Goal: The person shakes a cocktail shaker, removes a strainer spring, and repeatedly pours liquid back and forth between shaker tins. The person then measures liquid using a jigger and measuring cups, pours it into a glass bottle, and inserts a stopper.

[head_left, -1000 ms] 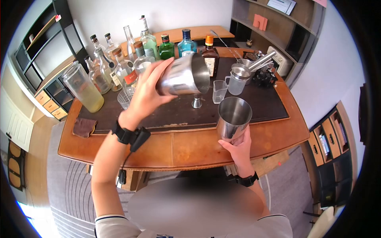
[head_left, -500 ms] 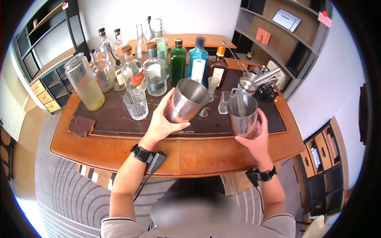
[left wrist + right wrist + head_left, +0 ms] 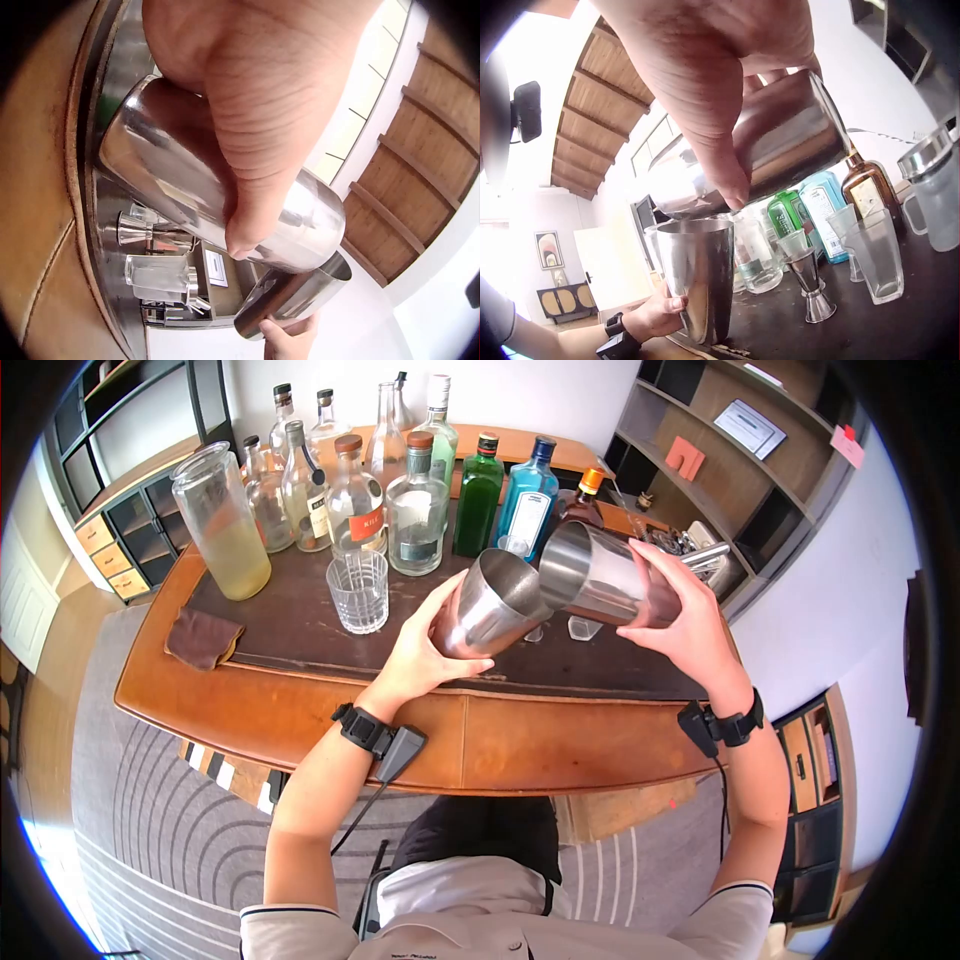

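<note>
My left hand (image 3: 412, 658) grips a steel shaker tin (image 3: 488, 610), its mouth up and leaning slightly right, above the near part of the desk. A second shaker tin (image 3: 608, 578) lies nearly sideways in my right hand (image 3: 688, 608), fingers and thumb curled round its base end. Its mouth faces left, right at the rim of the left tin. From the right wrist view, the tipped tin (image 3: 787, 142) overlaps the top of the upright tin (image 3: 701, 281). What is inside either tin is hidden. A steel jigger (image 3: 810, 281) stands on the desk below.
Behind the hands stand several liquor bottles, among them a green bottle (image 3: 480, 495) and a blue bottle (image 3: 528, 500). A cut-glass tumbler (image 3: 358, 595) stands left of the left tin. Further left are a pitcher (image 3: 222, 530) of cloudy yellow liquid and a folded brown cloth (image 3: 203, 638).
The left tin came down from a high, rightward tilt to near upright. My right hand raised its tin from upright and tipped it leftward over the left one.
</note>
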`<state>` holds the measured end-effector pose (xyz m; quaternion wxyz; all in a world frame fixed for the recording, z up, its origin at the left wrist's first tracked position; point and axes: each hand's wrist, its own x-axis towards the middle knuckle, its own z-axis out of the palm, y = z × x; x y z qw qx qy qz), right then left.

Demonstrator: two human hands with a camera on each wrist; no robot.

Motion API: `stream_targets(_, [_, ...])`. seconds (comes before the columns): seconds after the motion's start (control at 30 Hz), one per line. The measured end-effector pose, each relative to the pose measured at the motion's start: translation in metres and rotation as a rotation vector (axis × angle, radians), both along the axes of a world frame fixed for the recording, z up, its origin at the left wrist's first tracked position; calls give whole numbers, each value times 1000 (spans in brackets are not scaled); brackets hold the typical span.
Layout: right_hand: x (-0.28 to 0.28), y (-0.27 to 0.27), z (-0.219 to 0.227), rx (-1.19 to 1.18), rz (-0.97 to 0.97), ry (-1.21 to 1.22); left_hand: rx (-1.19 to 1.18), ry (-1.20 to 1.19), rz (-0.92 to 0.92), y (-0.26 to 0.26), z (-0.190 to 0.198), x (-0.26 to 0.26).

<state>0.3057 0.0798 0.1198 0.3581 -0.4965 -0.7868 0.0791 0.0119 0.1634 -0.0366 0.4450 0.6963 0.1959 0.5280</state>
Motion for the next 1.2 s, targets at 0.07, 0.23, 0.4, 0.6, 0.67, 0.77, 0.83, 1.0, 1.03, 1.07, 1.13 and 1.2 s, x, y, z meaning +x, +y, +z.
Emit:
stream_targets(0.07, [-6, 6, 11, 65, 30, -124, 7, 10, 11, -1, 2, -1])
stream_targets(0.23, [-16, 23, 32, 310, 33, -551, -27, 13, -18, -1, 3, -3])
stream_targets(0.4, [-31, 31, 56, 504, 59, -753, -33, 1, -16, 1, 1, -5])
stream_targets(0.6, [-52, 40, 84, 764, 106, -952, -70, -23, -32, 3, 3, -11])
stream_targets(0.67, [-59, 42, 90, 827, 89, -993, -95, -39, -33, 3, 2, -10])
stream_targets(0.77, [-69, 45, 97, 876, 134, -988, -128, -42, -39, 1, 4, -10])
stream_targets(0.83, [-72, 47, 97, 822, 180, -976, -151, -34, -65, 2, 4, -11])
stream_targets(1.0, [-79, 54, 90, 830, 195, -1034, -109, -9, -29, 4, 1, -14])
stream_targets(1.03, [-79, 54, 87, 828, 196, -1034, -120, 0, -23, 3, 2, -14])
stream_targets(1.07, [-79, 54, 83, 835, 187, -1049, -121, 0, -23, 3, 3, -14])
stream_targets(1.13, [-77, 56, 73, 841, 180, -1064, -85, 10, -12, 2, 4, -14])
stream_targets(1.2, [-73, 58, 62, 783, 147, -1034, -84, -2, -8, 3, 1, -12])
